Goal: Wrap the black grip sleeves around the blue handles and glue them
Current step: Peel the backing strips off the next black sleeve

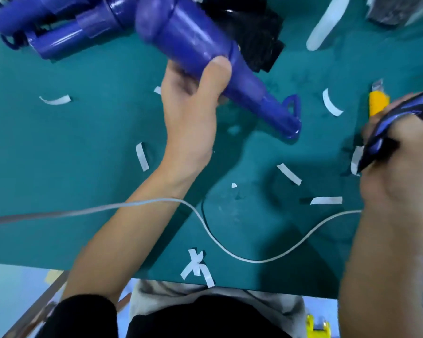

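Now the person seems to be at the start of one wrapping: the two parts are in the hands but they are not yet joined. The left hand (pixel 193 106) grips a blue handle (pixel 188 32) from below, thumb pressed on its side and fingers curled round it, and holds it tilted above the green mat (pixel 83 167), with the narrow end pointing down to the right. The right hand (pixel 401 167), well apart at the right edge, has its fingers closed round a black sleeve (pixel 386 132), which looks bent and blurred, with a blue shine on it. More blue handles (pixel 59 42) and a heap of black pieces (pixel 252 32) lie at the far side of the mat. Many white paper strips (pixel 142 156) are scattered about, and a yellow knife (pixel 377 103) lies just behind the right hand. I think the next move is to bring the sleeve to the handle and lay its edge straight before wrapping. This needs the handle held steady, and I see no glue anywhere.
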Demonstrator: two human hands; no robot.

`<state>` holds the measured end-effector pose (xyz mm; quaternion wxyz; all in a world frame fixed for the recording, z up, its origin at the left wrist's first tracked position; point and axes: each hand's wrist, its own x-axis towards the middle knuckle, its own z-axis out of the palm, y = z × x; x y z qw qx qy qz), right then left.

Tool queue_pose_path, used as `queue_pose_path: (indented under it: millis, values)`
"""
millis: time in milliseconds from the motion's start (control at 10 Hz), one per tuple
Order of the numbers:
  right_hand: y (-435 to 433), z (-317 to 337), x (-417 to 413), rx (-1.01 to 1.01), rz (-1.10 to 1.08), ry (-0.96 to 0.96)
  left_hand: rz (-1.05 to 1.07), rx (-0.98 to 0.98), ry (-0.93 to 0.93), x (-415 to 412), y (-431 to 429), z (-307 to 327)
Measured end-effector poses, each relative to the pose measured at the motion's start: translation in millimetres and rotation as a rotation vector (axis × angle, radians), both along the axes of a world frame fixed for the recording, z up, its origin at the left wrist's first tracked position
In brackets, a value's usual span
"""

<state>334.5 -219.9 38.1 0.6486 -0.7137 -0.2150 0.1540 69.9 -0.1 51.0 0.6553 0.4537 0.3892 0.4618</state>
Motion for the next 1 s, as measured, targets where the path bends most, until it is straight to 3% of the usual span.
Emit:
queue_pose_path:
  millis: [100, 200, 300, 400, 500, 600, 700, 800, 900, 1000]
  values:
    - [49.8, -0.7, -78.6, 0.084, 0.062, 0.192, -0.068, -0.250, -0.043, -6.6, -4.5, -13.4]
    - [78.8, 1.9, -111.4, -0.056, 0.146, 0.174, -0.189, -0.289, 0.153, -22.0, -7.9, -38.1]
    - [77.6, -11.8, -120.3, -0.274, 0.247, 0.075, -0.454, -0.278, 0.438, -34.8, -3.4, -45.6]
    - [74.1, -22.6, -124.6, -0.443, 0.442, -0.085, -0.659, -0.206, 0.605, -46.2, 1.6, -45.0]
    - [70.7, -27.8, -126.9, -0.507, 0.529, -0.083, -0.670, -0.153, 0.719, -56.8, 10.2, -42.4]
    - [66.6, -27.8, -133.5, -0.440, 0.615, 0.080, -0.762, -0.297, 0.523, -59.1, 9.1, -38.4]
    - [64.0, -24.9, -144.4, -0.524, 0.835, 0.078, -0.829, -0.322, 0.325, -54.9, 0.4, -39.4]
    - [68.2, -21.0, -149.6, -0.551, 0.919, -0.006, -0.721, -0.262, 0.276, -51.2, -5.6, -41.9]
    - [72.1, -16.5, -161.0, -0.450, 0.616, -0.098, -0.513, -0.127, 0.377, -52.4, -10.3, -44.4]
    - [82.1, -12.0, -189.7, -0.543, 0.414, -0.428, -0.362, -0.038, 0.515, -52.3, -17.9, -45.2]
